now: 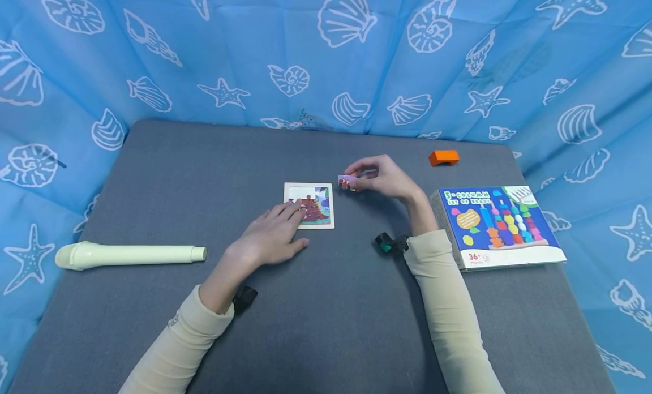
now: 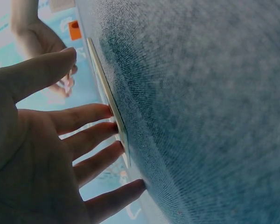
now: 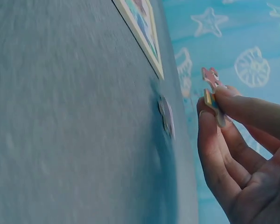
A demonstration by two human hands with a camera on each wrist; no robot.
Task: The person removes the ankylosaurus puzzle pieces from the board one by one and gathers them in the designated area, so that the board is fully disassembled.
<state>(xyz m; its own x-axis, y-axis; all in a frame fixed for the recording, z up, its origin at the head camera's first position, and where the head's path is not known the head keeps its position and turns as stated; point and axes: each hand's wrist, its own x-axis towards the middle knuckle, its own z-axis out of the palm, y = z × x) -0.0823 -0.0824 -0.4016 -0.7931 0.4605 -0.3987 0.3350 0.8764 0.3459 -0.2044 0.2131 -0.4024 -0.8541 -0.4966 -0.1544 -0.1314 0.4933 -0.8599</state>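
Note:
A small framed jigsaw puzzle [image 1: 326, 220] lies mid-table, its picture partly filled, with a pale bare patch at the upper left. My left hand [image 1: 272, 235] rests on its left side, fingers spread and fairly straight; in the left wrist view the fingertips [image 2: 113, 127] meet the frame's edge. Just right of the frame, my right hand [image 1: 384, 178] pinches puzzle pieces [image 1: 347, 182] between thumb and fingers. The right wrist view shows a reddish piece [image 3: 210, 77] and a yellow-edged one [image 3: 209, 99] in that grip. Below them, another puzzle piece [image 3: 166, 116] lies on the table.
A pale green toy microphone [image 1: 132, 255] lies at the left. On the right sits a blue bead-set box [image 1: 501, 227], with an orange arch block [image 1: 444, 157] behind it. A shell-print blue curtain [image 1: 326, 54] hangs behind the grey table [image 1: 326, 326].

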